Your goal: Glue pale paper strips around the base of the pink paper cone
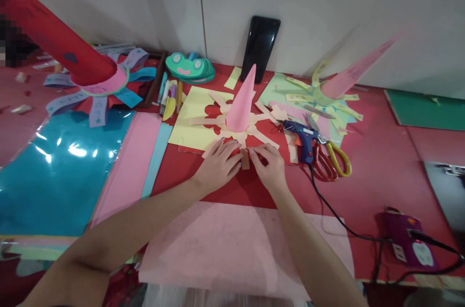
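Note:
A pink paper cone (240,106) stands upright on a ring of peach paper strips, which radiate over red paper on the table. My left hand (219,165) rests left of one short tan paper strip (245,159) below the cone, its fingers over the peach strips and its thumb side at the strip's edge. From the right, my right hand (268,166) pinches the same strip with thumb and forefinger. Their exact grip is partly hidden by the fingers. Right of the cone lies a blue glue gun (306,140) with scissors (332,161) beside it.
A black phone (261,48) leans against the wall. Frog-face cutouts (191,69) and markers (170,99) lie at the back left. Another pink cone (358,72) stands at right, a red tube (69,31) at left. The glue gun's cord runs to a purple power strip (409,239).

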Available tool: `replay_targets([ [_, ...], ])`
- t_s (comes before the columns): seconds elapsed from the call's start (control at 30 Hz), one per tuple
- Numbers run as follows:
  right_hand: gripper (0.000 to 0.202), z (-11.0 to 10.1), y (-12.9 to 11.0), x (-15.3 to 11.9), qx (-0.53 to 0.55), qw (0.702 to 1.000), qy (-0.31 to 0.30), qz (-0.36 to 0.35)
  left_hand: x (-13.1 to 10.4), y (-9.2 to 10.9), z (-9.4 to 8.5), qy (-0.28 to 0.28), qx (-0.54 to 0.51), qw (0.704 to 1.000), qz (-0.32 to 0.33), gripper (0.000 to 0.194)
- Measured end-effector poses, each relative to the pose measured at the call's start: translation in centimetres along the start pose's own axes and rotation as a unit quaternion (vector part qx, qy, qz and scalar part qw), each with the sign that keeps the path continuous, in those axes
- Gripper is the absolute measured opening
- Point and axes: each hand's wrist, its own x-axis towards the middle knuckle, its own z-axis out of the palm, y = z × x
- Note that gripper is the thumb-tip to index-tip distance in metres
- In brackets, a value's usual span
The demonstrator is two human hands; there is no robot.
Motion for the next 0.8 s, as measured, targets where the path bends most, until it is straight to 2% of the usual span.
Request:
replay_targets([
  [0.13, 0.025, 0.09, 0.18, -0.04, -0.012, 1.0, -0.001, 0.004, 0.0, -0.03, -0.02, 0.007, -0.016, 1.0, 0.004, 0.021],
  [0.3, 0.025, 0.04, 0.16, 0.0, 0.014, 1.0, 0.008, 0.004, 0.06, 0.08, -0.18, 0.02, -0.032, 0.998, 0.052, 0.018],
  [0.5, 0.026, -0.27, -0.22, 0.14, 0.051, 0.998, 0.025, 0.04, -0.16, -0.08, 0.32, 0.003, -0.046, 0.998, 0.05, 0.019],
  [0.67, 0.027, -0.38, -0.09, 0.14, 0.035, 0.999, 0.013, 0.024, -0.2, -0.26, 0.64, -0.019, -0.05, 0.997, 0.047, 0.019],
  [0.8, 0.022, -0.51, 0.35, 0.25, 0.019, 1.0, -0.02, 0.0, -0.12, -0.21, 0.61, -0.027, -0.057, 0.997, 0.046, 0.018],
])
